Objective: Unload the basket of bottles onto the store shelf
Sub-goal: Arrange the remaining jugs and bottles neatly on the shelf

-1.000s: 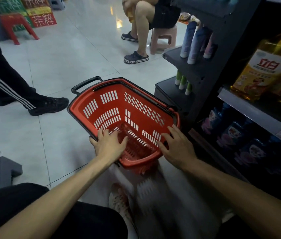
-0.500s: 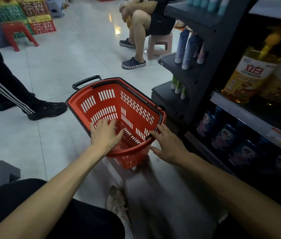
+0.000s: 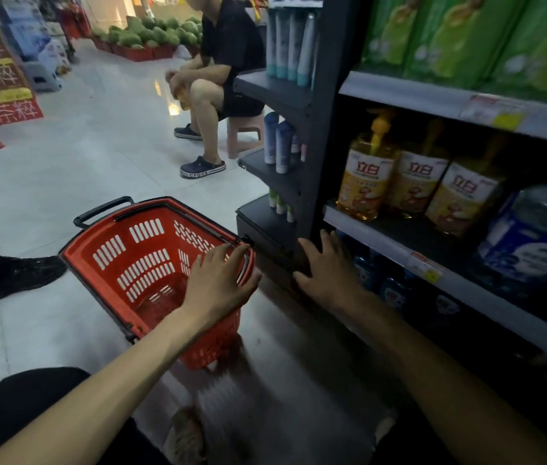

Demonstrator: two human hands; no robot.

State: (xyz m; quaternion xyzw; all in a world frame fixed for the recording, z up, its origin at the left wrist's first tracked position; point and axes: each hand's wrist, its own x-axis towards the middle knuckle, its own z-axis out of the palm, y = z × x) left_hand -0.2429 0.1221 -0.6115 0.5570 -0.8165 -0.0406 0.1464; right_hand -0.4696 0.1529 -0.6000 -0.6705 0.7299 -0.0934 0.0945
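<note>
One red shopping basket (image 3: pixel 144 263) sits on the tiled floor, just left of the store shelf (image 3: pixel 382 243), its black handle lying at the far rim. Left hand (image 3: pixel 218 283) is over the basket's right rim, all fingers straight and spread, gripping nothing (whether the palm actually touches the rim, I cannot tell). Right hand (image 3: pixel 325 273) is out in front of the shelf's dark upright, fingers straight and fanned too, nothing in it. On the middle shelf, three yellow pump bottles (image 3: pixel 416 182) stand in a row, touching shoulder to shoulder, and right of them one big blue jug (image 3: pixel 533 236). Below, blue-labelled bottles (image 3: pixel 392 293) line the bottom shelf, too dim to count. On the end rack, four pale tubes (image 3: pixel 285 45) up top, two white-and-blue ones (image 3: pixel 277 142) a level lower. Far behind, one person (image 3: pixel 228 62) sits on a pink stool (image 3: pixel 245 132); at the left edge, one black shoe (image 3: pixel 20 276).
</note>
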